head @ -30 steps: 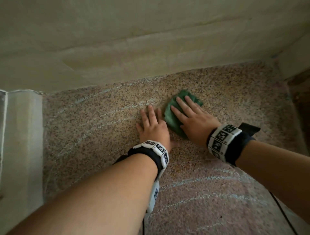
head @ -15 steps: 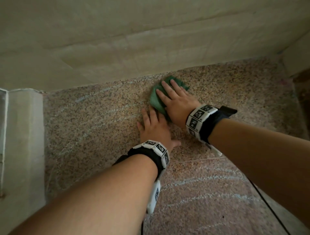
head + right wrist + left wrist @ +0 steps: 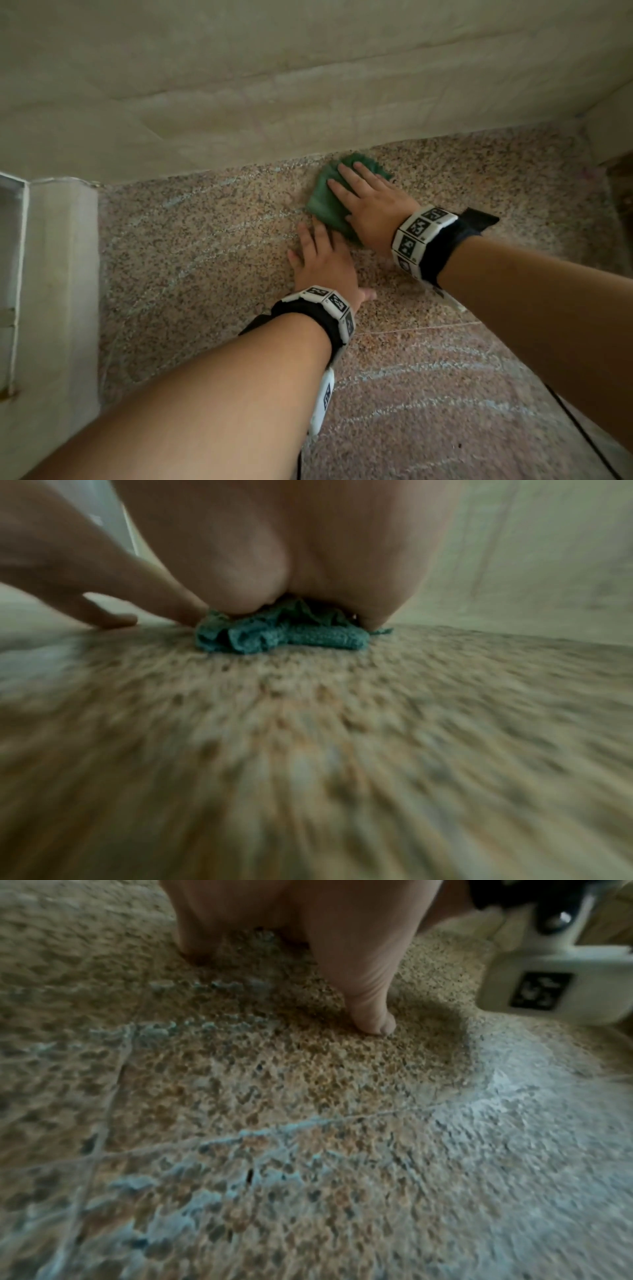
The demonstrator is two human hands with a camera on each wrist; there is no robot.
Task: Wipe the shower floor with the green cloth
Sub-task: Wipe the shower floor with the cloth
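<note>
Nearest the camera, two bare forearms reach forward over a speckled pink-and-tan shower floor (image 3: 191,260), each wrist wearing a black strap with white marker blocks. Pale curved chalky streaks cross the floor close to the viewer.

Farther out, the left hand (image 3: 323,262) lies palm down on the bare floor, fingers straight and slightly spread, thumb out to the side, holding nothing. From the left wrist view, the thumb (image 3: 371,1007) touches the stone with its tip.

Just beyond it and to the right, the right hand (image 3: 371,202) presses flat on the green cloth (image 3: 325,205), fingers extended and fanned across its top rather than curled around it. The cloth is bunched into a thick pad on the floor, its near edge close to the left fingertips; whether they touch is unclear. From the right wrist view, folds of the cloth (image 3: 274,635) bulge out under the palm.

Farthest away, the cloth's far edge sits close to the base of a beige tiled wall (image 3: 274,85).
</note>
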